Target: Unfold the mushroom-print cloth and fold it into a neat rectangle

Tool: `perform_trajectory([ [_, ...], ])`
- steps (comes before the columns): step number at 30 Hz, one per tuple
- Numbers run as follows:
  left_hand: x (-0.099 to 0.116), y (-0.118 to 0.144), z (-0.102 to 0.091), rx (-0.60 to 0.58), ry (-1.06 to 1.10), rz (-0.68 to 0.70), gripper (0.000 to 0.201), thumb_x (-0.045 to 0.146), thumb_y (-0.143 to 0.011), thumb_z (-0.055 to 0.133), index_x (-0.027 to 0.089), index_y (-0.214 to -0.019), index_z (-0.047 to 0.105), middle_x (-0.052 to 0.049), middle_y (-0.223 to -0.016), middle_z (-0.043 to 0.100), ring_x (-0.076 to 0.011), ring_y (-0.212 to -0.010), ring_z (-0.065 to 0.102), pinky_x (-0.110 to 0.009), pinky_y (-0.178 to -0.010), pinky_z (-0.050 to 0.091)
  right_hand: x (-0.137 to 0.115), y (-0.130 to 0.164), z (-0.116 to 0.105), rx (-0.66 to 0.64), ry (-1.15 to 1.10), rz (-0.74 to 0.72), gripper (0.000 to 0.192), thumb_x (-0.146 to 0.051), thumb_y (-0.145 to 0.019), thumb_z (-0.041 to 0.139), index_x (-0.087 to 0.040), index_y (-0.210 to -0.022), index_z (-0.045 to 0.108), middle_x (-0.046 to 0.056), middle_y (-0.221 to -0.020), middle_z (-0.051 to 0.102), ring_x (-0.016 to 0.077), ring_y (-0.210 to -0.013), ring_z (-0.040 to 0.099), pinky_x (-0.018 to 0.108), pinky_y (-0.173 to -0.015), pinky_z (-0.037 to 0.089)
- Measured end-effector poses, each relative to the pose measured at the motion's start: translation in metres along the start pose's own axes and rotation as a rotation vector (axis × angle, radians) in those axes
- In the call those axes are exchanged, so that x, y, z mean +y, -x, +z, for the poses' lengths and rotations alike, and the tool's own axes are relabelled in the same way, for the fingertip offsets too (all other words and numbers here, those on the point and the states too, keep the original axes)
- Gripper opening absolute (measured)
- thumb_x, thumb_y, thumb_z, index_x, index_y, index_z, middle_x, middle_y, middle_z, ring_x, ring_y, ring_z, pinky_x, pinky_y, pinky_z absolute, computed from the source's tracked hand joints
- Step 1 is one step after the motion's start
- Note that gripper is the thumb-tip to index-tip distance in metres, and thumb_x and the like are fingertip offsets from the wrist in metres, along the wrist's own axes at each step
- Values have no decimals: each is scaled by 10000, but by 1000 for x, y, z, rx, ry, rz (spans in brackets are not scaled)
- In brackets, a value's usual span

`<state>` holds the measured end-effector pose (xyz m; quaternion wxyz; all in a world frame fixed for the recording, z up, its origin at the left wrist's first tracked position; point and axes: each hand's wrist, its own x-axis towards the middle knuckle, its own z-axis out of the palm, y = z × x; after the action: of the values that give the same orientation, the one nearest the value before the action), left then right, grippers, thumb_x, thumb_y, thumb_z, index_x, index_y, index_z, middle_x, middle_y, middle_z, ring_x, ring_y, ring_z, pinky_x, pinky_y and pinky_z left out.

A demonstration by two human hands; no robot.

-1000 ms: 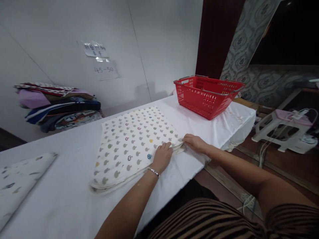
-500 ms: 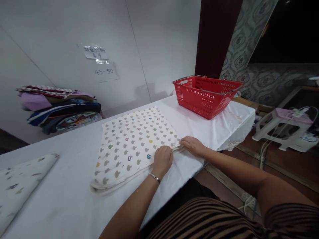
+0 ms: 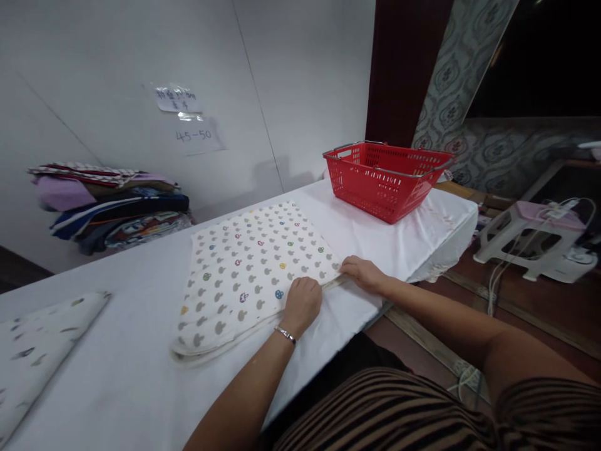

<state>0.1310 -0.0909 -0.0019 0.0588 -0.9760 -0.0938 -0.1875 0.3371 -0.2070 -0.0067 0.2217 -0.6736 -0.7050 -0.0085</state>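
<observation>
cloth: a folded white blanket (image 3: 248, 272) printed with small mushroom shapes — mostly grey, a few in blue, green, purple and yellow
state: folded into several layers, the stacked edges visible along the near side
pose: lying flat, roughly square, turned at an angle to the table edge
place: on the white-covered table, towards its near edge — the near right corner is pinched by both hands

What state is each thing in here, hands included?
Patterned cloth: folded, flat on the white table.
Left hand: fingers curled on the cloth's near edge.
Right hand: pinching the cloth's near corner.
Red basket: upright, nothing visible inside.
Fabric pile: folded, stacked by the wall.
</observation>
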Motion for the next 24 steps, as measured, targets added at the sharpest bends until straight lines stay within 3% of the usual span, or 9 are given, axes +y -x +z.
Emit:
perform_trajectory([
  [7,-3,5,4,14,-35,4,169,102,-848,400,169,-778,538,-55,-750,553,-199,-782,503,-356,-739,370,-5,6,3,-44,71,-5,244,-197,-900,395,-240,-1007,610,47,-1007,586,187,-955,508,297,-765,419],
  [13,1,6,9,-39,-44,-10,175,81,-853,381,174,-847,529,-45,-755,555,-196,-766,507,-340,-706,366,-3,7,0,-111,100,-130,257,-142,-883,404,-233,-1005,611,55,-1018,591,192,-938,502,308,-783,403],
  [18,1,4,11,-48,-16,-56,154,110,-863,391,176,-890,528,-37,-787,577,-195,-791,519,-342,-715,371,-2,4,-5,-192,297,-255,221,-159,-902,387,-174,-992,588,76,-962,579,196,-877,479,305,-741,390],
  [24,2,2,12,-73,34,-111,156,129,-860,420,182,-949,536,-36,-852,603,-192,-851,531,-335,-738,379,-2,-5,-1,-223,473,-270,229,-183,-925,356,-148,-896,580,82,-904,568,189,-803,459,295,-667,357],
])
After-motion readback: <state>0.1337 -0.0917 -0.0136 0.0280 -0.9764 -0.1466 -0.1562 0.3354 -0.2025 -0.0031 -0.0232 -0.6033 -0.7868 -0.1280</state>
